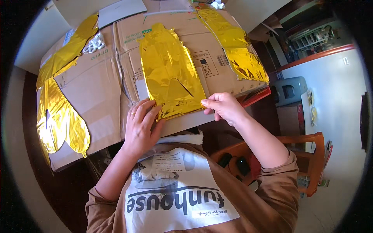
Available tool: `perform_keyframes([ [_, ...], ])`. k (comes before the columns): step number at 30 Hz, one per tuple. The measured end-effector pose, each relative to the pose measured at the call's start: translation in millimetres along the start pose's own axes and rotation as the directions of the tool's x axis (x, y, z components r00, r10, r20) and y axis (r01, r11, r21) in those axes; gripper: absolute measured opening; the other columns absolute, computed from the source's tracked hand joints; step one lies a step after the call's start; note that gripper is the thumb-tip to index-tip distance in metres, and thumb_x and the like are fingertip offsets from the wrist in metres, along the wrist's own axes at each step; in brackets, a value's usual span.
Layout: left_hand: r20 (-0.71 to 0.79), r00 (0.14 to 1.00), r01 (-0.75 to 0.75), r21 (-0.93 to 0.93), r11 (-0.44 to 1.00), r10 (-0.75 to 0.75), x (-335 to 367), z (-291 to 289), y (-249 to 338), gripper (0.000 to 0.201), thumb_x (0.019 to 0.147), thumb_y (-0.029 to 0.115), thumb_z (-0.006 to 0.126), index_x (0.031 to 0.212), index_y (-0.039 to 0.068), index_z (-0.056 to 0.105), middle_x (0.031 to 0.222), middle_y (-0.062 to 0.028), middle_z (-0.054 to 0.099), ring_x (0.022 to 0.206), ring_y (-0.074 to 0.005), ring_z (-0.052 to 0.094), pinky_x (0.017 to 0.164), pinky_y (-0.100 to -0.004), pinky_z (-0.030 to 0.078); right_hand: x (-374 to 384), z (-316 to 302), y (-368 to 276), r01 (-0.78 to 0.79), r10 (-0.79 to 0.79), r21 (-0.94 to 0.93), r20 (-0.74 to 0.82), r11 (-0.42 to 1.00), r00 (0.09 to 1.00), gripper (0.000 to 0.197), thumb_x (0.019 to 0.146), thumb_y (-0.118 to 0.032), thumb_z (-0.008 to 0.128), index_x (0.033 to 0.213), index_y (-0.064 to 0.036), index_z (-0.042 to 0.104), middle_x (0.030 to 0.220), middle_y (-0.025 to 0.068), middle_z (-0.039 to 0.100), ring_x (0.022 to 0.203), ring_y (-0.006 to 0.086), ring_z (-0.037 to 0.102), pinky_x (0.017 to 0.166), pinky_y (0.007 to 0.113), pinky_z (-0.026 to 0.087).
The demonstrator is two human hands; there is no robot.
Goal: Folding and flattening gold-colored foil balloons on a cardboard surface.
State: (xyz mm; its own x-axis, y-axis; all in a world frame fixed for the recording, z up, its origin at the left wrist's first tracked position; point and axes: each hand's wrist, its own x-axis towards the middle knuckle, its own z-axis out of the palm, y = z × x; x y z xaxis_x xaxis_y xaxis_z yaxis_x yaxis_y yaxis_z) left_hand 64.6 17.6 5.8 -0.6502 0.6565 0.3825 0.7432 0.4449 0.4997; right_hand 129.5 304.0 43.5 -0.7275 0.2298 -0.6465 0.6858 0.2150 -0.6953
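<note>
A flat, shiny gold foil balloon (167,66) lies lengthwise on the cardboard in front of me, its near edge toward my body. A dark curved slit shows in its lower half. My right hand (223,108) pinches its near right corner between thumb and fingers. At the near left corner, my left hand (143,119), with a ring on one finger, has its fingers bent over the foil edge; the fingertips partly hide that corner. Some pale board shows beneath the near edge.
Flattened cardboard (89,93) covers the table. More gold foil shapes lie along the left (64,116) and at the far right (237,42). White rings (93,43) sit at the far left. A wooden chair (311,163) stands to my right, near a grey plastic stool (291,91).
</note>
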Motion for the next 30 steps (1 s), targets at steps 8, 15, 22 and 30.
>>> perform_keyframes([
  [8,-0.084,0.973,0.199,-0.182,0.963,-0.217,-2.0,-15.1,10.3,0.033,0.091,0.012,0.074,0.121,0.002,0.064,0.120,-0.0192,0.064,0.107,-0.0343,0.068,0.091,-0.0428,0.057,11.7,-7.5,9.3,-0.089,0.055,0.248,0.142,0.965,0.988,0.024,0.098,-0.023,0.071,0.104,-0.0001,0.066,0.088,0.0124,0.073,0.047,0.0044,0.048,0.045,0.020,0.038],
  [15,0.654,0.481,0.754,-0.648,-0.104,-0.583,8.4,-43.9,1.7,0.053,0.101,0.017,0.066,0.142,-0.002,0.039,0.105,-0.0174,0.068,0.087,-0.0217,0.072,0.075,-0.0344,0.063,18.8,-19.3,14.7,-0.157,0.035,0.411,0.288,0.898,0.957,0.019,0.099,-0.020,0.069,0.103,-0.0027,0.063,0.089,0.0150,0.071,0.044,0.0035,0.042,0.042,0.019,0.030],
  [22,0.516,0.581,0.745,-0.648,0.157,-0.629,28.5,-20.6,-1.5,0.068,0.097,0.006,0.067,0.153,0.002,0.030,0.092,-0.0117,0.069,0.080,-0.0169,0.070,0.070,-0.0329,0.063,20.4,-15.6,14.4,-0.110,0.000,0.376,0.281,0.920,0.960,0.019,0.098,-0.021,0.071,0.101,-0.0037,0.065,0.089,0.0148,0.072,0.045,0.0036,0.044,0.043,0.018,0.034],
  [30,0.396,0.653,0.701,-0.640,0.316,-0.646,31.3,-27.0,13.8,0.077,0.089,0.000,0.072,0.154,-0.001,0.029,0.086,-0.0097,0.069,0.072,-0.0131,0.067,0.065,-0.0272,0.059,7.2,-8.9,3.5,0.063,-0.092,0.213,0.129,0.975,0.987,0.017,0.097,-0.018,0.069,0.098,-0.0012,0.069,0.084,0.0070,0.072,0.050,0.0059,0.052,0.047,0.021,0.043],
])
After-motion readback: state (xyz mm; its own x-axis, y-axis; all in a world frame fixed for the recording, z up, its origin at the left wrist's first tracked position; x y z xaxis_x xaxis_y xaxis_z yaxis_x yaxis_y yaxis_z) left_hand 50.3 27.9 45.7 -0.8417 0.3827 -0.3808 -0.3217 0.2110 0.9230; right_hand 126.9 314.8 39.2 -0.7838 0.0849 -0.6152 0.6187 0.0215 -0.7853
